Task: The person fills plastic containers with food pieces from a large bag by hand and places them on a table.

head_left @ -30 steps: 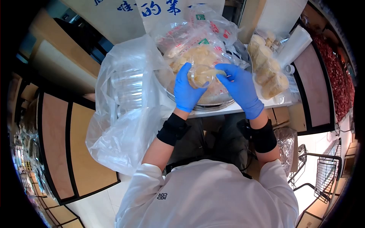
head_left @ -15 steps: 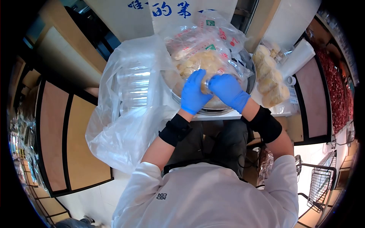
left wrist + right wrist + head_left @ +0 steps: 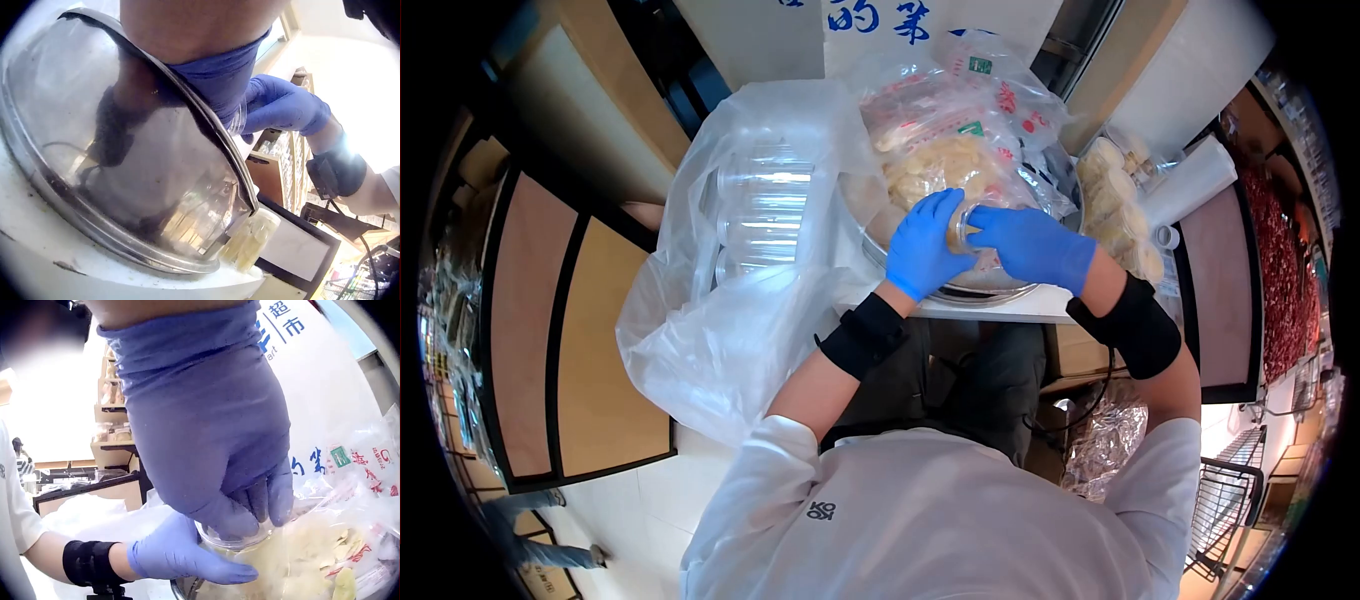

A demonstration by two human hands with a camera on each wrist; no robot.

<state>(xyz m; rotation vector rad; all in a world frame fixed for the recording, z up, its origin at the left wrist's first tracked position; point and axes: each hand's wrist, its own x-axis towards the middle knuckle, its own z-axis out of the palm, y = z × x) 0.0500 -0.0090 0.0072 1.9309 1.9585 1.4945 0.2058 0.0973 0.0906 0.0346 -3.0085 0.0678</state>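
Note:
A small clear plastic cup (image 3: 961, 229) with pale yellow food in it is held over the metal bowl (image 3: 960, 296). My left hand (image 3: 924, 252), in a blue glove, wraps round the cup's side from the left. My right hand (image 3: 1018, 241), also gloved, lies over the cup's mouth. In the right wrist view the right hand's fingertips (image 3: 257, 509) are bunched and curled down over the cup rim (image 3: 240, 541), and the left hand (image 3: 180, 555) cradles the cup below. The left wrist view shows the bowl's outside (image 3: 125, 169) and both gloves above its rim.
Bags of yellow food (image 3: 945, 160) fill the bowl. A big clear plastic bag (image 3: 750, 250) with stacked empty cups hangs at the left. Filled cups (image 3: 1112, 205) and a plastic roll (image 3: 1195, 180) lie at the right. The white table's edge (image 3: 1000, 308) is near my lap.
A second ago the right hand pinched a piece of food at the open cup. It has since closed over the cup's mouth, and both hands have drawn together.

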